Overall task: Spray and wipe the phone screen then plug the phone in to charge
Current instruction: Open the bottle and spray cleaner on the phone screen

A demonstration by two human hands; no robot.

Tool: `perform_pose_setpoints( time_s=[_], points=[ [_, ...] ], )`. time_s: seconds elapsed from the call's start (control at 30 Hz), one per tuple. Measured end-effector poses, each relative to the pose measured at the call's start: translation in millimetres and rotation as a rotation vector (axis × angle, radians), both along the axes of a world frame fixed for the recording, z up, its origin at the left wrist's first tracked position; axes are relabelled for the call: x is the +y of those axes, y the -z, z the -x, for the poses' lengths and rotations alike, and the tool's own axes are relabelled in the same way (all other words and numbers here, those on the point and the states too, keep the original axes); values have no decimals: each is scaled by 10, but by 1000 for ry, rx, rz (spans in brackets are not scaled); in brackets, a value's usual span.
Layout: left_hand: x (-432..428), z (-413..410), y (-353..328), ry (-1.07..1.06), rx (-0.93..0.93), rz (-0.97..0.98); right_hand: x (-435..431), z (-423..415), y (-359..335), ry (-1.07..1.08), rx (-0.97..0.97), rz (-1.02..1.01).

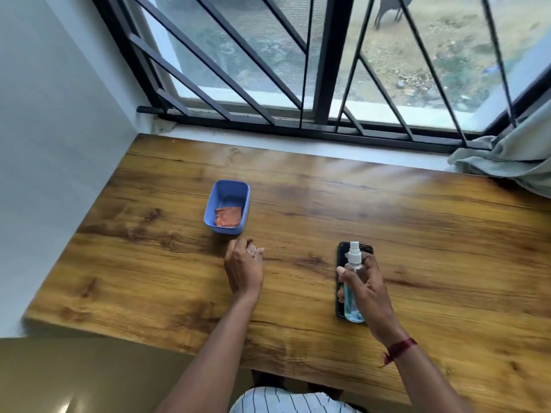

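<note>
A black phone (365, 249) lies flat on the wooden table (298, 204), at the right of centre. My right hand (368, 290) grips a clear spray bottle (352, 305) holding blue liquid, and keeps it just above the phone with its white nozzle pointing away from me. The bottle and hand cover most of the screen. My left hand (243, 269) hovers over the table to the left, its fingertips pinching a small clear cap (252, 249). An orange cloth (228, 216) lies inside a blue plastic box (219, 195) just beyond my left hand.
The table stands against a barred window (322, 84). A white wall (59, 129) runs along the left, and a pale curtain (512, 156) drapes onto the far right corner. No charger or cable is in view.
</note>
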State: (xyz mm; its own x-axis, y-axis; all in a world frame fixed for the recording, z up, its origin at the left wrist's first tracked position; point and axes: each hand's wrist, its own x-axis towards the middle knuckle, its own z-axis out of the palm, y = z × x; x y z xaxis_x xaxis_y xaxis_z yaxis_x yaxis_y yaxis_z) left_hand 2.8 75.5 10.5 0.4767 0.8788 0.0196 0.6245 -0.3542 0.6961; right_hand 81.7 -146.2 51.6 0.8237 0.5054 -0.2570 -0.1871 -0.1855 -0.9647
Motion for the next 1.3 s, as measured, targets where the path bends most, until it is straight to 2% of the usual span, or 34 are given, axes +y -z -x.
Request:
perform_pose_setpoints(
  time_s=[0.3, 0.47, 0.6, 0.7, 0.8, 0.87, 1.13, 1.3],
  points=[
    [122, 9, 164, 34, -64, 32, 115, 272, 114, -68, -117, 114],
    [143, 27, 162, 38, -50, 73, 112, 241, 133, 49, -127, 89],
    [-82, 128, 74, -43, -56, 51, 17, 116, 130, 154, -161, 85],
    [-578, 150, 27, 92, 3, 14, -129, 42, 147, 194, -195, 102],
    [-1022, 38, -9, 301, 61, 210, -315, -12, 204, 209, -213, 136],
    [-1184, -94, -52, 328, 85, 371, -449, -65, 257, 217, -192, 162],
    [-1363, -390, -29, 141, -1, 914, -691, -151, 467, 258, -72, 389],
    [-1466, -532, -160, 91, -30, 1029, -638, -152, 464, 308, 33, 323]
  ],
)
